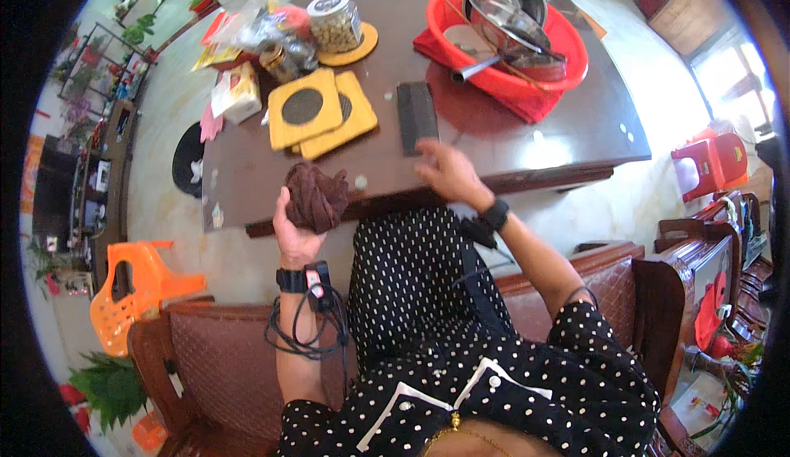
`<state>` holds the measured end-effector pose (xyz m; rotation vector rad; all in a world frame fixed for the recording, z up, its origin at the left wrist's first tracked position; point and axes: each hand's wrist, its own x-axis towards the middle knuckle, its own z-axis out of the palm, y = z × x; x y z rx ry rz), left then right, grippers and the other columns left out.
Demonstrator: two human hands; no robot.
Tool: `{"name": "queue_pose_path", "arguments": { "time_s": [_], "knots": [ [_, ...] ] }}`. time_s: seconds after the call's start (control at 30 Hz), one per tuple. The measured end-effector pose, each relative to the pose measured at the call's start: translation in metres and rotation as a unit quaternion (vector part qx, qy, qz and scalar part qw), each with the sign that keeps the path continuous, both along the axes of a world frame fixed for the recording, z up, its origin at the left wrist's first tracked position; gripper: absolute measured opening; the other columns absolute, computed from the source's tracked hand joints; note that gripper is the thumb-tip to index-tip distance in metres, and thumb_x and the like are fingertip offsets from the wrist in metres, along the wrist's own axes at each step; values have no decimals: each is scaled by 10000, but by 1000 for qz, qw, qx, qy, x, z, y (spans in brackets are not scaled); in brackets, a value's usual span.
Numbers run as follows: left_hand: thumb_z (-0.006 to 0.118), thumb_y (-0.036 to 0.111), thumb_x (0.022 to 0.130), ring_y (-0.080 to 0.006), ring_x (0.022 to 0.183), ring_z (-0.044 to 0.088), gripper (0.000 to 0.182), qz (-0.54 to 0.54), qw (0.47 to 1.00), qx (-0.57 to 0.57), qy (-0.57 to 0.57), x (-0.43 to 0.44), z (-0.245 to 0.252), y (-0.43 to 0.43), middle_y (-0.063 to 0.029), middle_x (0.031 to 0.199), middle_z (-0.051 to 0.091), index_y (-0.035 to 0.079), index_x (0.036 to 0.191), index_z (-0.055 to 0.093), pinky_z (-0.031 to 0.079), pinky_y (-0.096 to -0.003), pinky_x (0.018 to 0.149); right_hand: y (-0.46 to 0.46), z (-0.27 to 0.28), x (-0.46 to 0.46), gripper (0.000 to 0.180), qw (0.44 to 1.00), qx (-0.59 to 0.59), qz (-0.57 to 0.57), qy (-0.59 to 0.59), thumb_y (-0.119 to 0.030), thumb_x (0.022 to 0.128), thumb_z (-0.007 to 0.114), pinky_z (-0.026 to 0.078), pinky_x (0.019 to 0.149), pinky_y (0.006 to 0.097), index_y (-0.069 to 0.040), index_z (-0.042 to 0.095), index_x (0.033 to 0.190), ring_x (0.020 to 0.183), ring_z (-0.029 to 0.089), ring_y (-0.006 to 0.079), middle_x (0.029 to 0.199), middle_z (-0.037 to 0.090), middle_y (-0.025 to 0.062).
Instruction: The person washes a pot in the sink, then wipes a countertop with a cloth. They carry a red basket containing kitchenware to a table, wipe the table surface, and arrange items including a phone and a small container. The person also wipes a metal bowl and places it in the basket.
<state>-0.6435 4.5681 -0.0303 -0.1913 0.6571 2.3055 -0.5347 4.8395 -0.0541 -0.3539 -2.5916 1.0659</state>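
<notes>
My left hand (296, 228) holds a bunched dark brown cloth (316, 197) just off the front edge of the table, palm up beneath it. My right hand (453, 173) is above the table's front part, slightly blurred, its fingers apart with nothing visible in them. Its fingertips are at the near end of a flat black rectangular case (418, 117); whether they touch it I cannot tell. Left of the case, two yellow square mats with dark round centres (310, 105) overlap on the dark glossy table (382, 173).
A red plastic basin (509, 89) with metal pans (506, 18) stands at the table's right on a red cloth. Further left are a lidded jar (335, 21) on a round mat, plastic bags (259, 28) and a tissue pack (237, 92). An orange plastic chair (139, 284) is at left.
</notes>
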Motion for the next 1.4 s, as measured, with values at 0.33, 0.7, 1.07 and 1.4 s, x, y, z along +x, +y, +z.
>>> {"name": "queue_pose_path", "arguments": {
  "time_s": [0.33, 0.7, 1.07, 1.4],
  "knots": [
    [581, 349, 847, -308, 1142, 492, 465, 28, 1000, 14, 1, 14, 5, -61, -114, 1233, 537, 72, 1215, 522, 366, -502, 999, -30, -4, -79, 833, 936, 168, -254, -178, -478, 684, 725, 387, 883, 513, -129, 324, 1326, 1144, 419, 407, 1194, 439, 260],
    [557, 326, 872, -305, 1151, 483, 427, 23, 995, 95, 2, -50, -33, -87, -108, 1212, 544, 74, 1214, 518, 348, -519, 1012, 9, 13, -100, 509, 958, -166, -176, -153, -368, 678, 693, 463, 746, 424, -149, 533, 1109, 884, 552, 240, 1010, 576, 133],
    [552, 360, 873, -308, 1172, 463, 484, 48, 997, 67, 4, -62, -28, -107, -116, 1250, 513, 74, 1258, 482, 353, -511, 1005, -81, 30, -220, 584, 974, -214, -60, -50, -340, 728, 689, 473, 565, 293, -8, 511, 1174, 662, 574, 154, 749, 583, 38],
    [512, 326, 905, -272, 1103, 529, 428, 68, 994, -55, 60, -80, -20, -127, -111, 1200, 557, 48, 1231, 503, 411, -443, 972, -75, 4, -218, 555, 982, 132, -107, -80, -426, 715, 670, 469, 821, 444, -27, 547, 1081, 964, 556, 380, 1076, 560, 211]
  ]
}}
